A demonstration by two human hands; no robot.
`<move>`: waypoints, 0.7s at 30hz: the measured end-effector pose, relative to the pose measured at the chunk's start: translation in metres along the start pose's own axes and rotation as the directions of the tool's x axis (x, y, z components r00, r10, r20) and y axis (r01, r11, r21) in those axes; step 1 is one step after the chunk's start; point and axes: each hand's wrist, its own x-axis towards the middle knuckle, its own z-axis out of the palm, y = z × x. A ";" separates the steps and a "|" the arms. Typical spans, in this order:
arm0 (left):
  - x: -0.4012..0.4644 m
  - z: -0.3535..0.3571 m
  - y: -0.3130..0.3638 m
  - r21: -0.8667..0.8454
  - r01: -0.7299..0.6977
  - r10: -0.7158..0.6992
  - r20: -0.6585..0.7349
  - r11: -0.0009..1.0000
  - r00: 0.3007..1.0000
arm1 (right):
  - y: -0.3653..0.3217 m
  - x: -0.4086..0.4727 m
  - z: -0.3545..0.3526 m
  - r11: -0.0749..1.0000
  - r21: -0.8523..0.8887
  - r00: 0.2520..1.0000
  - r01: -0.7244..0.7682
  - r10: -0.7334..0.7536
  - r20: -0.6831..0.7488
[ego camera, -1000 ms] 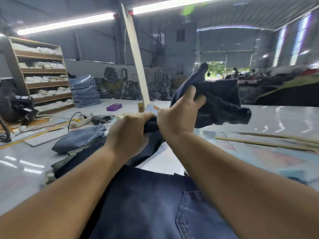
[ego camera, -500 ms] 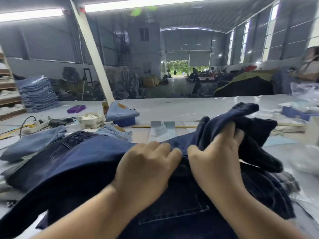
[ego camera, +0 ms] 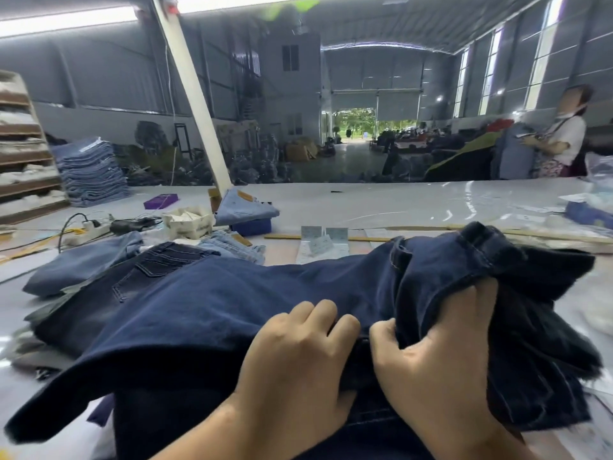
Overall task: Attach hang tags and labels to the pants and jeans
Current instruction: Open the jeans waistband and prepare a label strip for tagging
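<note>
Crosswise, dark jeans (ego camera: 232, 300) left-to-right, seemingly gripped by both hands.

Both forearms are bare to the frame's edge, and the left hand (ego camera: 298, 353) and right hand (ego camera: 441, 353) wear nothing.

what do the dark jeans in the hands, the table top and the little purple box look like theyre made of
Dark jeans: navy denim, matte, with pale topstitching and a visible weave.
Table top: smooth, glossy pale sheet, probably laminate or plastic film; it mirrors the lights.
Purple box: likely printed cardboard, going by its flat, sharp edges; too small to be sure.
</note>
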 end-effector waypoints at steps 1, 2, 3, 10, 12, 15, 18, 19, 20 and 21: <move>0.000 0.001 -0.001 -0.002 -0.007 0.007 -0.005 1.000 1.000 | 0.000 0.002 0.000 1.000 0.003 1.000 -0.009 0.009 0.009; 0.002 0.002 -0.002 -0.002 -0.012 0.012 -0.003 1.000 1.000 | 0.000 0.005 0.000 0.999 -0.001 0.999 -0.037 0.037 0.037; 0.003 0.003 -0.002 0.003 -0.014 0.014 0.005 1.000 1.000 | -0.001 0.008 -0.001 0.997 -0.021 0.994 -0.076 0.077 0.080; 0.012 0.007 0.000 0.037 0.016 -0.015 -0.021 0.999 1.000 | -0.020 0.048 -0.039 0.840 -0.531 0.916 0.113 0.119 0.384; 0.013 0.007 0.001 0.036 0.009 -0.008 -0.036 0.999 0.999 | -0.028 0.058 -0.052 0.877 -0.474 0.944 0.083 0.083 0.318; 0.011 0.008 0.000 0.029 -0.009 0.011 -0.061 1.000 0.998 | -0.042 0.065 -0.060 0.957 -0.271 0.990 0.108 -0.077 0.122; 0.010 0.012 0.000 0.051 -0.050 0.053 -0.066 0.997 0.996 | -0.045 0.066 -0.046 0.928 -0.260 0.927 0.267 -0.174 0.331; 0.007 0.012 0.000 0.077 -0.063 0.070 -0.092 0.995 0.993 | -0.045 0.065 -0.035 0.892 -0.300 0.875 0.338 -0.180 0.450; 0.006 0.013 0.000 0.100 -0.081 0.093 -0.128 0.992 0.987 | -0.041 0.062 -0.025 0.849 -0.345 0.821 0.400 -0.165 0.546; 0.005 0.014 0.000 0.117 -0.099 0.118 -0.167 0.988 0.979 | -0.036 0.060 -0.017 0.813 -0.380 0.786 0.442 -0.147 0.601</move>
